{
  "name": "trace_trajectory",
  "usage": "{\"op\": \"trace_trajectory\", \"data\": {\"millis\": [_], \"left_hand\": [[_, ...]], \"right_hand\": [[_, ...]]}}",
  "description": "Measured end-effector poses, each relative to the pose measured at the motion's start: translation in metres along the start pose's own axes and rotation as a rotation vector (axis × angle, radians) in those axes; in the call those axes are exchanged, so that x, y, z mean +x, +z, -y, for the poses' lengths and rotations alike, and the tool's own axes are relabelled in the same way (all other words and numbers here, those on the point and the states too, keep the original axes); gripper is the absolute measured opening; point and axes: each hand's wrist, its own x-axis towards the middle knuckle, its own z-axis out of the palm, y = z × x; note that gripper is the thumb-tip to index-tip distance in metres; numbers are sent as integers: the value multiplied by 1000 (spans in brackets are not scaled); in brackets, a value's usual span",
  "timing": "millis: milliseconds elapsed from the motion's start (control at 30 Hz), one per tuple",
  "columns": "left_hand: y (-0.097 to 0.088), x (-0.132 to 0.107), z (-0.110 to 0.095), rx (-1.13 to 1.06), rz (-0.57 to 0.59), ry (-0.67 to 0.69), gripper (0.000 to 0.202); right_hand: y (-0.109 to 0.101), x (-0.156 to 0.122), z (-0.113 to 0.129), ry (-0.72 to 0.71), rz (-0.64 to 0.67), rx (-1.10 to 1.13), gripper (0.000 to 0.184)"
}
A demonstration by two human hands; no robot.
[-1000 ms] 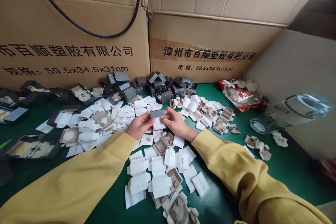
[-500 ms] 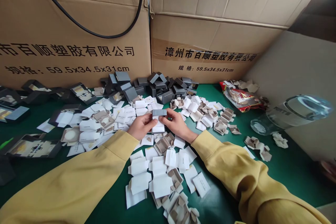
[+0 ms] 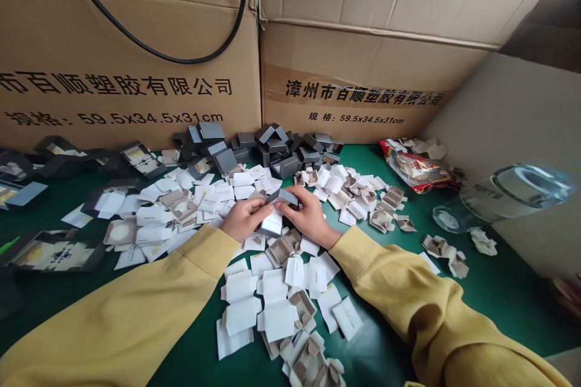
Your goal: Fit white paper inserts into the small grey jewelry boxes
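Between my two hands is a small dark grey box (image 3: 285, 196) with a white insert (image 3: 271, 222) showing in it. My left hand (image 3: 245, 217) grips the box from the left, thumb on the insert and fingers behind. From the right, my right hand (image 3: 308, 216) holds it, thumb and fingers closed round the dark edge. The box is tilted, and part of it is hidden by my fingers. White folded cards (image 3: 242, 317) lie on the green table (image 3: 385, 326) just below my hands, with brown-grey folded card inserts (image 3: 313, 363) among them.
Dark boxes (image 3: 276, 148) are heaped at the back against large cartons (image 3: 354, 84). More open dark boxes (image 3: 59, 253) stand at the left. At the right are a clear glass jar (image 3: 503, 196), a red food packet (image 3: 415, 169) and crumpled tissue (image 3: 484, 243). A black cable (image 3: 181, 62) hangs in front.
The dark box has turned in my hands, from level to tilted, its right end lower. Both hands stay in nearly the same place.
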Motion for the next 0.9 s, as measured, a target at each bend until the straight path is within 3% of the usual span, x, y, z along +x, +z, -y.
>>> {"op": "trace_trajectory", "data": {"millis": [133, 333, 533, 700, 900], "left_hand": [[-2, -2, 2, -10, 13, 43, 36], [-3, -2, 2, -17, 49, 48, 34], [2, -4, -4, -45, -18, 42, 33], [4, -3, -1, 1, -22, 12, 36], [0, -1, 2, -15, -73, 14, 31]], "right_hand": [[0, -2, 1, 97, 21, -74, 22], [2, -1, 2, 114, 20, -100, 22], [2, 2, -6, 174, 30, -14, 25], [2, 0, -1, 122, 36, 19, 23], [3, -1, -2, 84, 144, 141, 36]]}}
